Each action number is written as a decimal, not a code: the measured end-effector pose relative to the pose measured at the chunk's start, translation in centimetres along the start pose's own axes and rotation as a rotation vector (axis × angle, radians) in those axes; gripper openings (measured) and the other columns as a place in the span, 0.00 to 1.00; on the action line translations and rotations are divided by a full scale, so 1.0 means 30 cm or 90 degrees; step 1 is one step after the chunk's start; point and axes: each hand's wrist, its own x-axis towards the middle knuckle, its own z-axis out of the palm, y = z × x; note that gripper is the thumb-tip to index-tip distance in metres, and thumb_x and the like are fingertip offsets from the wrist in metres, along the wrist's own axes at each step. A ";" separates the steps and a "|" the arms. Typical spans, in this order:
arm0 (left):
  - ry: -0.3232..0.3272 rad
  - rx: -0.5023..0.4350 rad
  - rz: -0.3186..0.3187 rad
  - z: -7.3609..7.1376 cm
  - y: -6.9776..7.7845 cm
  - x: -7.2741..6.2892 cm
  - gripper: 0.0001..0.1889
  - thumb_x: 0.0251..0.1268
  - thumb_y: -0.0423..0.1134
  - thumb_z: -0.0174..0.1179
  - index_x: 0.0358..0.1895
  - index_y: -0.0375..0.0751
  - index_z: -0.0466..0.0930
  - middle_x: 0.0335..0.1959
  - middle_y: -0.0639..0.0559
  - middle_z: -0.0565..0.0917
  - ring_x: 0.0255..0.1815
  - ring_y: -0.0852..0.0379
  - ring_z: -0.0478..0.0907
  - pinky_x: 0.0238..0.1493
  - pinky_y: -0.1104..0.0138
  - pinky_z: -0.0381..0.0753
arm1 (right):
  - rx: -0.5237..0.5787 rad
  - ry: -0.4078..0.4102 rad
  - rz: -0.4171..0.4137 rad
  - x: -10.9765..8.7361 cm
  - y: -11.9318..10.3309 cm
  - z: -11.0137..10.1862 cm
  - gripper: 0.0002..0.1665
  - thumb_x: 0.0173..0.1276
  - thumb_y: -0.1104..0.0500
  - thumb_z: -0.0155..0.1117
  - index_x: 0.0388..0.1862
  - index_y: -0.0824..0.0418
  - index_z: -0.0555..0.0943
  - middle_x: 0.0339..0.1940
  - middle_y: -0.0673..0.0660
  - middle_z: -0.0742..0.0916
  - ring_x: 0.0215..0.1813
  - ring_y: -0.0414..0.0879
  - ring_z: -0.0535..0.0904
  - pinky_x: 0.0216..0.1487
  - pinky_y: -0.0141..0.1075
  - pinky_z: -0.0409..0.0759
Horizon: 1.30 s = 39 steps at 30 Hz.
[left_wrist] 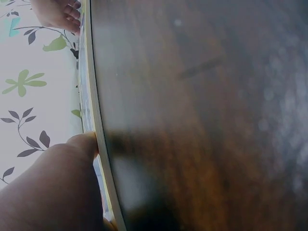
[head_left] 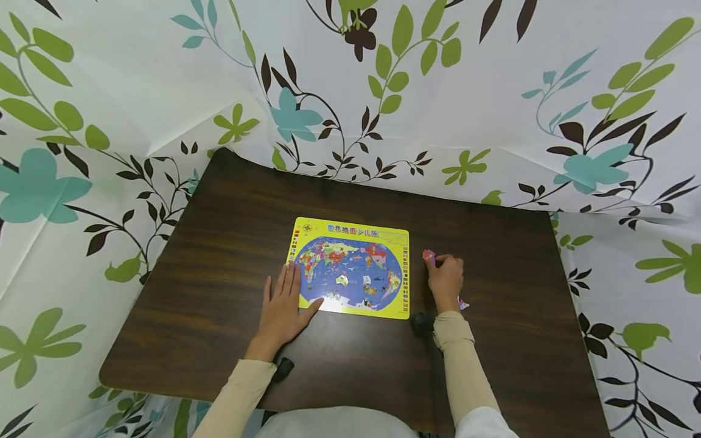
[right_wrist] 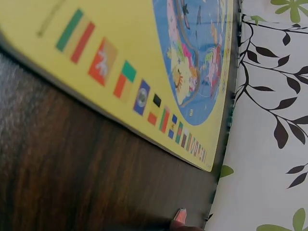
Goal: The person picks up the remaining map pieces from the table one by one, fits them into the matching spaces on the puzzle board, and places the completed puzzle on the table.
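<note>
A yellow world map puzzle board (head_left: 350,271) lies flat on the dark wooden table, with a blue oval map and rows of small flags. Over its left edge rests my left hand (head_left: 281,310), fingers straight and spread, thumb at the lower edge. The left wrist view shows that thumb (left_wrist: 79,147) against the board's side. To the right of the board, my right hand (head_left: 446,281) pinches a small red and purple puzzle piece (head_left: 429,256). Only a tip of the piece (right_wrist: 180,215) shows at the bottom of the right wrist view.
Another small colourful piece (head_left: 463,303) lies on the table (head_left: 509,292) beside my right wrist, partly hidden by it. Dark wrist devices show at both wrists. A white cloth with printed leaves and flowers (head_left: 465,167) hangs behind the table and along its sides.
</note>
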 end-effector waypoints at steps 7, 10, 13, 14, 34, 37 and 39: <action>0.005 -0.004 -0.001 0.001 -0.001 -0.001 0.53 0.71 0.70 0.53 0.84 0.36 0.43 0.86 0.41 0.44 0.86 0.45 0.36 0.80 0.42 0.29 | 0.039 0.005 -0.002 0.000 0.003 -0.003 0.14 0.72 0.59 0.69 0.47 0.68 0.79 0.45 0.68 0.85 0.49 0.65 0.81 0.53 0.57 0.75; -0.002 0.003 -0.004 0.003 -0.002 -0.001 0.53 0.71 0.70 0.52 0.84 0.36 0.43 0.86 0.42 0.44 0.86 0.45 0.35 0.80 0.42 0.28 | 0.047 0.003 -0.017 -0.006 0.005 -0.001 0.13 0.72 0.59 0.70 0.46 0.68 0.81 0.42 0.67 0.87 0.44 0.62 0.81 0.48 0.53 0.75; -0.005 0.006 -0.005 0.004 -0.003 0.000 0.54 0.71 0.70 0.52 0.84 0.36 0.42 0.86 0.42 0.43 0.86 0.45 0.35 0.80 0.42 0.28 | 0.061 0.009 -0.043 -0.015 -0.002 0.004 0.14 0.73 0.58 0.70 0.47 0.68 0.85 0.42 0.67 0.88 0.43 0.60 0.83 0.45 0.49 0.76; -0.004 0.006 -0.004 0.004 -0.002 0.000 0.54 0.71 0.70 0.52 0.84 0.36 0.42 0.86 0.42 0.43 0.86 0.45 0.35 0.80 0.42 0.29 | 0.073 0.011 -0.053 -0.018 -0.008 0.006 0.14 0.74 0.58 0.70 0.48 0.69 0.85 0.42 0.67 0.89 0.43 0.60 0.84 0.44 0.48 0.77; 0.027 -0.006 0.009 0.024 0.000 0.001 0.53 0.71 0.69 0.53 0.84 0.35 0.45 0.85 0.40 0.47 0.86 0.43 0.38 0.80 0.40 0.31 | 0.243 -0.172 -0.116 -0.044 -0.146 0.065 0.15 0.78 0.61 0.64 0.54 0.71 0.85 0.42 0.66 0.91 0.41 0.56 0.90 0.46 0.44 0.88; 0.034 -0.008 0.011 0.022 -0.001 0.001 0.53 0.71 0.68 0.54 0.84 0.34 0.46 0.85 0.39 0.47 0.86 0.42 0.39 0.80 0.40 0.32 | 0.253 -0.180 -0.098 -0.043 -0.160 0.068 0.15 0.77 0.61 0.64 0.53 0.71 0.86 0.41 0.67 0.90 0.40 0.56 0.90 0.44 0.41 0.88; 0.032 -0.005 0.009 0.022 -0.003 0.001 0.53 0.71 0.69 0.54 0.84 0.35 0.46 0.85 0.40 0.47 0.86 0.43 0.39 0.80 0.40 0.32 | 0.252 -0.188 -0.088 -0.042 -0.171 0.068 0.15 0.78 0.61 0.64 0.54 0.72 0.86 0.42 0.67 0.89 0.41 0.56 0.89 0.43 0.39 0.88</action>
